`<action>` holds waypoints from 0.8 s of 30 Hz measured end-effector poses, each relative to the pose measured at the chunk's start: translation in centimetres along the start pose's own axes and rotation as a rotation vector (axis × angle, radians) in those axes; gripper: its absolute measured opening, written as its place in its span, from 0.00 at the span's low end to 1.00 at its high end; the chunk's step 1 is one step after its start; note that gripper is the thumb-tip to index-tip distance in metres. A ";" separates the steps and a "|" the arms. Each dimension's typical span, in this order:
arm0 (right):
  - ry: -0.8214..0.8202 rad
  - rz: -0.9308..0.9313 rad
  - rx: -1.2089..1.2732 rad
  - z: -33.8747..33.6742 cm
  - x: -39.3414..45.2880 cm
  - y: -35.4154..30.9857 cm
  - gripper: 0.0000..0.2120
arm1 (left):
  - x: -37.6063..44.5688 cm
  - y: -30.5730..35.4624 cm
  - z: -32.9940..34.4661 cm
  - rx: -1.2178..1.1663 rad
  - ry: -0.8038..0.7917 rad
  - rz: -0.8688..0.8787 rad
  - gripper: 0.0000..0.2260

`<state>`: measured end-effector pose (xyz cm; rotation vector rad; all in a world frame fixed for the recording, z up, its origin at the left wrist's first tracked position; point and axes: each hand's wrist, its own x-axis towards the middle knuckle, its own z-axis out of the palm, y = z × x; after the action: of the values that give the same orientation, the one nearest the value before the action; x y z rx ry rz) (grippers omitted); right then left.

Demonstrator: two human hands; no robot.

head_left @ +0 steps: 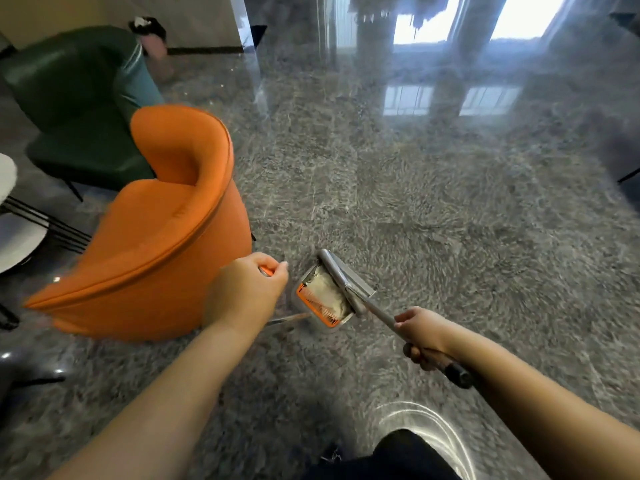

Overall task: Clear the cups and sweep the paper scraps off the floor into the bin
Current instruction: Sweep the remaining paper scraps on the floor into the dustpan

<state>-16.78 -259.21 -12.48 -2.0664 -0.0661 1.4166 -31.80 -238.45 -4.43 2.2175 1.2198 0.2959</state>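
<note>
Head view, glossy grey marble floor [415, 202], orange chair [156, 237], left hand [247, 289] pinching dustpan handle [266, 270], right hand [422, 336] gripping broom [346, 282]

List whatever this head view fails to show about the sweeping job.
- Bin: none in the head view.
- Dustpan contents: pale mass, partly covered by the broom head; scraps can't be counted.
- Dustpan handle: only an orange tip shows in the left hand; the rest is blurred.
- Broom handle end: the right hand covers part of it.
- Cups: none visible; the table is cut by the left edge.
</note>
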 end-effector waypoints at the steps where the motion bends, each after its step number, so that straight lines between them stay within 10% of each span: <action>1: -0.004 0.001 0.006 -0.8 1.5 -2.0 0.12 | 2.5 0.7 0.1 0.005 0.009 0.010 0.12; 24: -0.033 -0.038 -0.155 -19.0 29.6 -42.4 0.10 | 49.2 13.2 4.1 0.016 0.167 -0.083 0.09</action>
<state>24.54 -222.79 -10.70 -2.1541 -0.2346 1.4633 6.56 -204.77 -4.04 2.1838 1.4034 0.4472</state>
